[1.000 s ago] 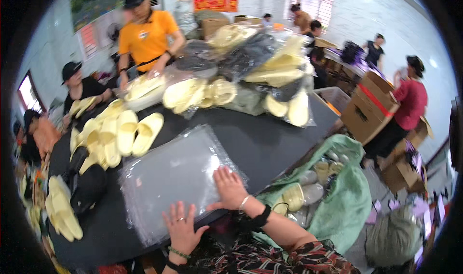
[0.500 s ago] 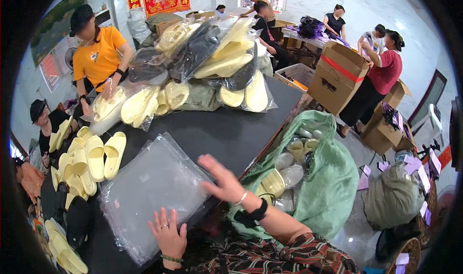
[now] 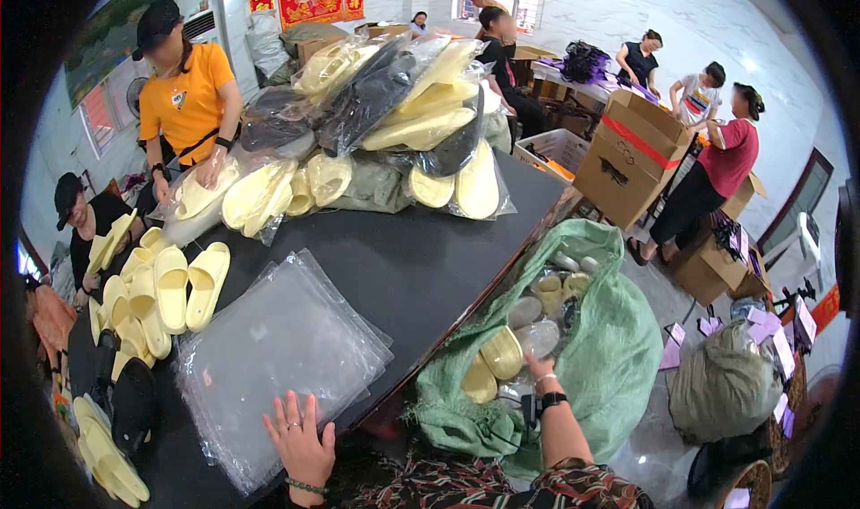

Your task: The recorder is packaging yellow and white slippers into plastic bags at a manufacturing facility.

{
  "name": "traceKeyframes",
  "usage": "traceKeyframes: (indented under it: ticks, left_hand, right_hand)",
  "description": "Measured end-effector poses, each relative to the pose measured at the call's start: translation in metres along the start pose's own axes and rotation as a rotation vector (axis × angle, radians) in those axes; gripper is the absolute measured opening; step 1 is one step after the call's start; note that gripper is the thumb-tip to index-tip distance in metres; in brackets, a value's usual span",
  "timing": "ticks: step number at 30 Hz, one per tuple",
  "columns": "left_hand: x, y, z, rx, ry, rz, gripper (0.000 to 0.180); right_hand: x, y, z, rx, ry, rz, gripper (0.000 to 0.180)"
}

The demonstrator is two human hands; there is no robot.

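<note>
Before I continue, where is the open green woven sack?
In the head view, the sack is right of centre, beside the black tabletop, the bare right hand at its mouth.

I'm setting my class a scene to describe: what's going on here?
The person's left hand lies spread on a stack of clear plastic on a black table. Their right hand is in the mouth of an open green sack holding slippers; its grip is unclear. Across the table, a co-worker in orange handles bagged yellow slippers.
</note>
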State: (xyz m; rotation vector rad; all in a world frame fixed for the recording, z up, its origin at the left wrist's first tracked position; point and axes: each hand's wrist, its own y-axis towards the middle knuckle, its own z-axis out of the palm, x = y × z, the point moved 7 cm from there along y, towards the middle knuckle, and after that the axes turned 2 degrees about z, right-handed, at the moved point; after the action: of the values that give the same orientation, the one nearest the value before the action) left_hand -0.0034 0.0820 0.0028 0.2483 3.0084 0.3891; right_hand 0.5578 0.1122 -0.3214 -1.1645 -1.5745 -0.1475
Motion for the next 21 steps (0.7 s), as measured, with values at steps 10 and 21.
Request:
traceKeyframes:
  ticks: [10, 21]
  left_hand:
    - [-0.011, 0.007, 0.007, -0.007, -0.05, 0.039, 0.053]
    - [-0.004, 0.009, -0.004, -0.092, -0.093, 0.013, 0.055]
  right_hand:
    - [-0.062, -0.005, 0.033, -0.025, 0.113, 0.281, 0.109]
    - [0.021, -0.017, -0.011, 0.104, -0.109, -0.304, 0.06]
